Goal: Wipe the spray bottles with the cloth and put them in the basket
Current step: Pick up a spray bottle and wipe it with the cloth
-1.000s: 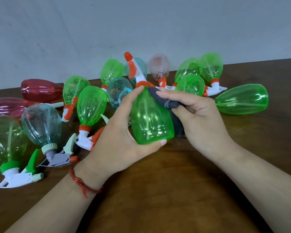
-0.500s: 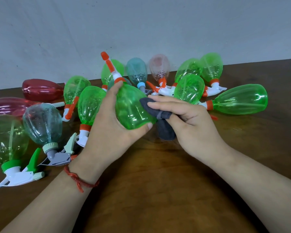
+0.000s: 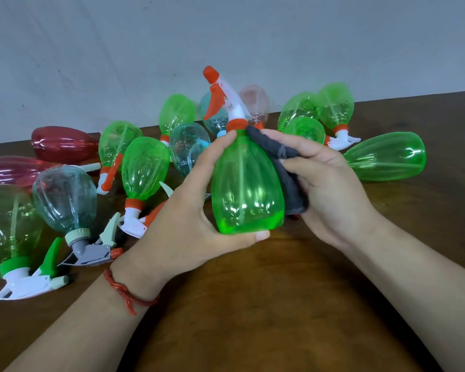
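Observation:
My left hand grips a green spray bottle with an orange-and-white trigger head, held nearly upright above the table, thumb under its base. My right hand holds a dark grey cloth pressed against the bottle's right side, from the neck down to near the base. Several other spray bottles lie behind on the table: green ones, a teal one, red ones at the far left and a large green one on the right. No basket is in view.
The brown wooden table stretches toward me. A grey wall stands right behind the pile of bottles. A dark green bottle with a green-and-white trigger lies at the left edge.
The held bottle has swung from tilted left back to upright and come nearer to me. The cloth has slid from the bottle's lower side up along its right side to the neck.

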Tool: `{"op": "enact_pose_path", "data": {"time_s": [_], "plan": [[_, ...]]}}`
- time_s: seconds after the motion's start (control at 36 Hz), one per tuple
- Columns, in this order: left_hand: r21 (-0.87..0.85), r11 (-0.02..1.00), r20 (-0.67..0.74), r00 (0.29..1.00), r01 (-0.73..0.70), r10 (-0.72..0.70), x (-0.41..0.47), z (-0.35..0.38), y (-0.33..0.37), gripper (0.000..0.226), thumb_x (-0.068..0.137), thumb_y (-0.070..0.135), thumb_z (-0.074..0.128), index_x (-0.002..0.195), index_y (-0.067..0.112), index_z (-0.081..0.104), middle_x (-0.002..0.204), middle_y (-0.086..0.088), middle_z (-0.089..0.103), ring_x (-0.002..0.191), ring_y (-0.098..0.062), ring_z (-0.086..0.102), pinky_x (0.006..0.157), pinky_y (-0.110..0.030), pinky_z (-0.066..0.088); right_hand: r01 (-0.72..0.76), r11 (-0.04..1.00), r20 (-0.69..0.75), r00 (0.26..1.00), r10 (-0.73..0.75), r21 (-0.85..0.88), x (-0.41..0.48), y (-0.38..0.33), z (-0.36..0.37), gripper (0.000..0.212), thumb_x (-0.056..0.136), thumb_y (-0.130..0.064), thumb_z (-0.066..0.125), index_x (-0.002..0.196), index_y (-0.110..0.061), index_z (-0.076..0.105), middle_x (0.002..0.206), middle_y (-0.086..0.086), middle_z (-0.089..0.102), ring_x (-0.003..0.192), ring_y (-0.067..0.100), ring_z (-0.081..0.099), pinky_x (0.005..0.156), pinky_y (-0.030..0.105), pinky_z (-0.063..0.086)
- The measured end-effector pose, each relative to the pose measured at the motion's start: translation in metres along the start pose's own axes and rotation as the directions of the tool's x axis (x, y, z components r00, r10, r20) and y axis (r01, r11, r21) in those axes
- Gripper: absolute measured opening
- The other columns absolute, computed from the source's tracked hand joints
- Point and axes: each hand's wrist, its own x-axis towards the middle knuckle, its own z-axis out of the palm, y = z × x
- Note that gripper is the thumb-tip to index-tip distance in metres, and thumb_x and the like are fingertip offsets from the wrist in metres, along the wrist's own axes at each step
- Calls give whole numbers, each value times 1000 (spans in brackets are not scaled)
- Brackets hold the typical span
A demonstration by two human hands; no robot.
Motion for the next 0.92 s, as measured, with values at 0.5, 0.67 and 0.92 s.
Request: {"op": "enact_pose_path", "data": {"time_s": [0.5,0.67,0.92], "plan": [[-9,999,-244,969,34,-36,3,1,-3,111,72,31,98,163,22,35,154,22,49,141,1,53,108,-11,45,125,982,20,992,-124,-141,-2,6,6,35,94,4,60,113,-17,81,124,10,77,127,29,68,116,48,48],[-35,992,-342,932,119,-124,6,-7,-12,108,73,30,98,163,27,37,143,37,54,133,9,56,109,-14,45,187,946,103,981,-165,-266,-5,7,9,38,91,6,60,111,-18,82,125,-8,76,130,12,65,117,32,45],[82,981,-377,917,176,-133,6,-7,-12,110,75,42,96,164,27,33,154,25,46,139,14,45,113,-10,38,297,864,171,954,-247,-406,-9,6,5,40,96,14,58,120,-13,75,130,2,74,131,14,64,118,40,46]]}}
